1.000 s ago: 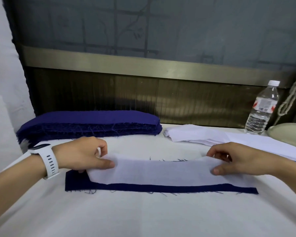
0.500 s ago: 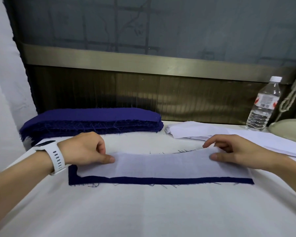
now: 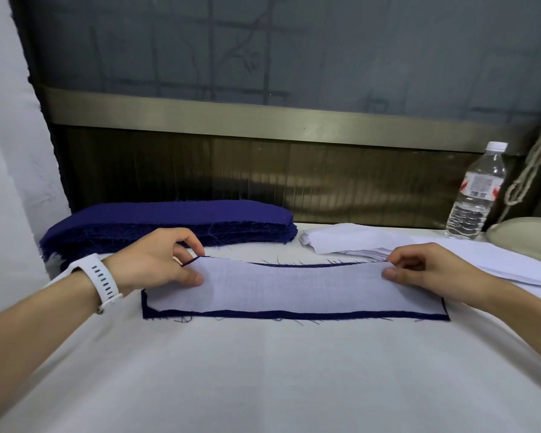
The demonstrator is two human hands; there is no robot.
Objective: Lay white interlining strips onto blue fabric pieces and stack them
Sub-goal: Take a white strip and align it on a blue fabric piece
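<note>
A white interlining strip (image 3: 294, 287) lies on a blue fabric piece (image 3: 294, 315) in the middle of the table, with a thin blue border showing along the front, left and back edges. My left hand (image 3: 156, 260) pinches the strip's far left corner between thumb and fingers. My right hand (image 3: 419, 267) pinches its far right corner the same way. A stack of blue fabric pieces (image 3: 169, 223) sits at the back left. A pile of white interlining strips (image 3: 372, 242) lies at the back right.
A clear water bottle (image 3: 478, 195) stands at the back right, next to a pale rounded object (image 3: 528, 235) and a hanging cord (image 3: 531, 170). A dark panel wall (image 3: 263, 173) runs behind the white-covered table (image 3: 263, 370).
The white strip has slid back over the blue piece, so it now covers it more evenly. Both hands moved with it to the far corners and pinch them.
</note>
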